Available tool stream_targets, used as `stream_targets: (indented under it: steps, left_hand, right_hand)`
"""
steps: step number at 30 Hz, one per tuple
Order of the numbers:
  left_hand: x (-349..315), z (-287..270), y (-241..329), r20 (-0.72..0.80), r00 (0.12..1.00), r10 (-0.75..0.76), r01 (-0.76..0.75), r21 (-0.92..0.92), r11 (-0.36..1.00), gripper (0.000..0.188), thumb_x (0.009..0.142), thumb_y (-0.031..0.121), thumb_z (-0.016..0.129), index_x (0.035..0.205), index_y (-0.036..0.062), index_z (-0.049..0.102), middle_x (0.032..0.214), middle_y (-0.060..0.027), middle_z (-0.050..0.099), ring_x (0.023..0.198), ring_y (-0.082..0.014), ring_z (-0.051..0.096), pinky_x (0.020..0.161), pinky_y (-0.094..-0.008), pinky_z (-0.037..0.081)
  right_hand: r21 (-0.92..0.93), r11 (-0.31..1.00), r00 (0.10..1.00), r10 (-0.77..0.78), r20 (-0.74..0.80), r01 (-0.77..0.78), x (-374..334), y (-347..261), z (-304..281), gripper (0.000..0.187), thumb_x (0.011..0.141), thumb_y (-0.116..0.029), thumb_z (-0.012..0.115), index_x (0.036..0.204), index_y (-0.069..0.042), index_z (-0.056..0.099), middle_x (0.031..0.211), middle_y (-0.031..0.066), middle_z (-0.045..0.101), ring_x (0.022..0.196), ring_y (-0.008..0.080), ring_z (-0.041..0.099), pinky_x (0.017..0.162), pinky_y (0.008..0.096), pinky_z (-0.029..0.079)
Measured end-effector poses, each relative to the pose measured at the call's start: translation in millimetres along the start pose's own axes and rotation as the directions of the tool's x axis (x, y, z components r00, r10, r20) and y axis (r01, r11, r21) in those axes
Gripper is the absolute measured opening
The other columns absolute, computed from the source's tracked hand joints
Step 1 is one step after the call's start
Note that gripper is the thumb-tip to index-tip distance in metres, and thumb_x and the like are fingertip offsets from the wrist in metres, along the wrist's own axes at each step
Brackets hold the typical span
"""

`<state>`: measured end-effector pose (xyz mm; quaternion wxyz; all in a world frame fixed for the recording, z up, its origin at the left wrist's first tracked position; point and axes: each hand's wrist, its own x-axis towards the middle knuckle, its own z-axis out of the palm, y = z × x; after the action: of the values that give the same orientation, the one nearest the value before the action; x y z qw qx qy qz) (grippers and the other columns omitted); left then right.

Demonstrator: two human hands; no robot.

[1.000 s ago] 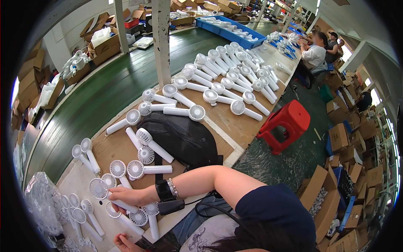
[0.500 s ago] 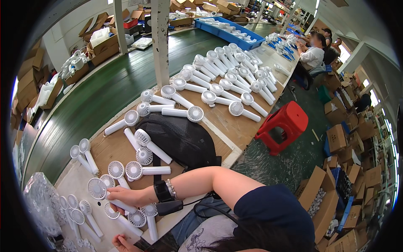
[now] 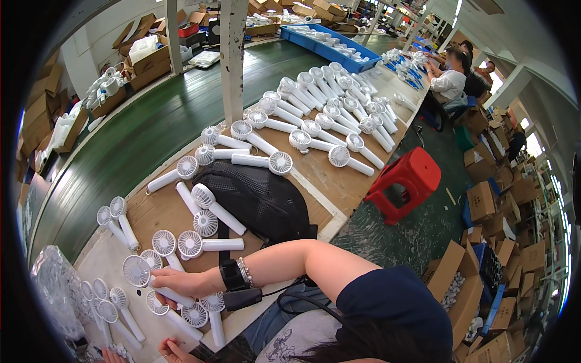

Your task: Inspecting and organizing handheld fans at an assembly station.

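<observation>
My right hand (image 3: 175,282) is closed around the handle of a white handheld fan (image 3: 137,271), its round grille pointing away to the left. Below it, at the lower edge, my left hand (image 3: 174,349) shows only in part, with its fingers curled; any object in them is hidden. More handheld fans lie around my right hand, among them one fan (image 3: 190,244) just beyond it and another fan (image 3: 195,315) beneath it. Fingertips of a further hand (image 3: 112,356) show at the bottom left, their arm out of sight, beside several fans (image 3: 108,311).
A black mesh bag (image 3: 254,196) lies on the table among the fans. Further back are many more fans and a blue crate (image 3: 330,45). Clear plastic wrap (image 3: 57,290) sits at the left. A green conveyor belt (image 3: 157,121) runs alongside; a red stool (image 3: 404,184) stands right.
The whole view has shifted slightly. My right hand keeps its hold on the fan, and my left hand stays nearly in place. Fingertips of a further hand have appeared at the bottom left.
</observation>
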<state>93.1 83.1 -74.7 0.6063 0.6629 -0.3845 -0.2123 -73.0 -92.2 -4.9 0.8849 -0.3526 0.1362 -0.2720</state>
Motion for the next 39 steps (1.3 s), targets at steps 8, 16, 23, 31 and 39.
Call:
stream_targets:
  steps: [8,16,23,31,39]
  left_hand:
    - [-0.6,1.5,2.4,-0.003,1.0,0.016,-0.016,0.03,0.999,0.012,0.089,0.012,0.043,0.093,0.0017,0.049,0.076,-0.0021,0.047,0.07,-0.0087,0.044,0.064,-0.0195,0.038]
    - [-1.1,1.5,3.8,-0.001,1.0,0.004,-0.004,0.028,1.0,0.012,0.089,0.012,0.043,0.092,0.0018,0.049,0.077,-0.0021,0.047,0.07,-0.0087,0.044,0.065,-0.0194,0.038]
    - [-1.2,2.5,4.6,-0.01,1.0,0.012,-0.011,0.053,0.999,0.013,0.089,0.012,0.043,0.093,0.0017,0.049,0.077,-0.0022,0.047,0.07,-0.0086,0.044,0.065,-0.0195,0.038]
    - [2.6,-6.1,-14.0,-0.007,1.0,0.028,-0.028,0.021,0.999,0.012,0.089,0.011,0.042,0.093,0.002,0.049,0.075,-0.0024,0.047,0.068,-0.0087,0.044,0.063,-0.0195,0.037]
    - [2.6,-2.6,-13.1,-0.008,1.0,0.009,-0.009,0.007,1.0,0.013,0.089,0.011,0.043,0.094,0.0022,0.05,0.076,-0.0023,0.047,0.069,-0.0086,0.044,0.064,-0.0195,0.037]
  right_hand:
    - [0.008,1.0,1.0,0.021,-0.008,-0.021,-1.2,-1.2,1.4,0.02,0.083,-0.019,0.035,0.1,-0.007,0.038,0.063,0.0072,0.051,0.045,0.0121,0.049,0.042,0.0261,0.044]
    - [0.019,1.0,1.0,0.01,-0.01,-0.01,-1.5,-0.6,1.2,0.019,0.084,-0.018,0.035,0.099,-0.007,0.038,0.063,0.0076,0.052,0.044,0.0124,0.049,0.042,0.0261,0.044]
    - [-0.028,0.999,1.0,0.018,-0.008,-0.018,0.2,1.2,0.3,0.02,0.083,-0.018,0.035,0.1,-0.007,0.039,0.064,0.0076,0.052,0.045,0.0126,0.049,0.042,0.0258,0.044]
    - [-0.007,1.0,1.0,0.012,-0.004,-0.012,2.1,7.1,0.6,0.022,0.084,-0.019,0.035,0.102,-0.007,0.038,0.065,0.0076,0.052,0.046,0.0128,0.05,0.042,0.0256,0.044]
    - [-0.016,1.0,1.0,0.003,-0.012,-0.003,2.3,7.3,-1.9,0.022,0.087,-0.022,0.035,0.103,-0.007,0.038,0.067,0.0075,0.052,0.045,0.0123,0.051,0.041,0.0252,0.044]
